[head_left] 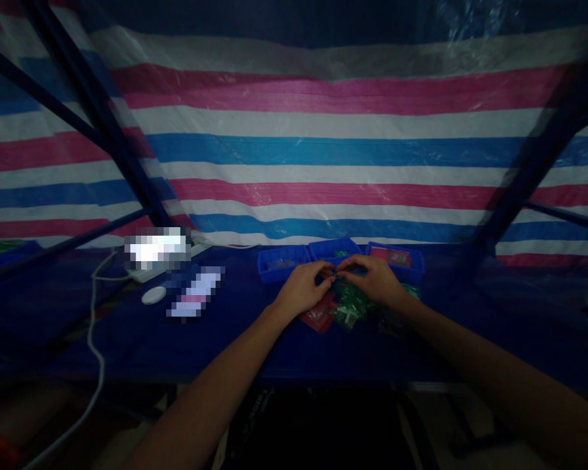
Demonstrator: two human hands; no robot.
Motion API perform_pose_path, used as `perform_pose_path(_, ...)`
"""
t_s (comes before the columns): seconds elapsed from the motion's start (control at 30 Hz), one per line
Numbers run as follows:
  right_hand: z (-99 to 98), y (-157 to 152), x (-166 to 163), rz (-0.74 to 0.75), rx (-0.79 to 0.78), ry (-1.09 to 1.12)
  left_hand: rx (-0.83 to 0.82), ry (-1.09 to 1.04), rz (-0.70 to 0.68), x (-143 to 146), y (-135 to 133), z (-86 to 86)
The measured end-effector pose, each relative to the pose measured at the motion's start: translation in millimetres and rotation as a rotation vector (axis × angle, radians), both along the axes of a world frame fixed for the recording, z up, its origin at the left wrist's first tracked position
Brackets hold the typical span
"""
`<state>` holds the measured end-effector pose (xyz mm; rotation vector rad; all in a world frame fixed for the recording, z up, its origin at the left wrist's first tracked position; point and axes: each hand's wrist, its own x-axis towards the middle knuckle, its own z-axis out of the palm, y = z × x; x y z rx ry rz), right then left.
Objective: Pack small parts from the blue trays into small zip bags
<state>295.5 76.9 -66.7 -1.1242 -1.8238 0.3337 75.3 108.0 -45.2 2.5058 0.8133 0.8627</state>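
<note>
My left hand (pixel 304 286) and my right hand (pixel 376 279) meet over a dark blue table (pixel 255 346), fingers pinched together on a small item I cannot make out in the dim light. Beneath the hands lies a heap of green packets (pixel 350 311) and a red packet (pixel 318 318). Three blue trays stand just behind the hands: a left tray (pixel 280 263), a middle tray (pixel 334 248) and a right tray (pixel 396 258) with red contents.
A small white oval object (pixel 153 295) and a white cable (pixel 96 339) lie at the left of the table. A striped pink, white and blue tarpaulin (pixel 323 143) hangs behind. Dark frame poles (pixel 98 111) slant at both sides.
</note>
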Motion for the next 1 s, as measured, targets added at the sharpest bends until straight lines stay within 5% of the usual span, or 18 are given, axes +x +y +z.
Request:
perform_pose_path(0.3, -6.1, 7.8, 0.5, 0.126, -0.209, 0.356, -0.051, -0.039, -0.013, 0.9, 4.4, -4.9)
perform_pose_path(0.73, -5.1, 8.5, -7.4, 0.139, -0.204, 0.53, -0.004, -0.072, 0.026, -0.3, 2.7, -1.2)
perform_pose_path(1.0, -2.6, 5.9, -4.8, 0.173, -0.291, 0.501, -0.116, -0.176, 0.044, -1.5, 5.3, -2.1)
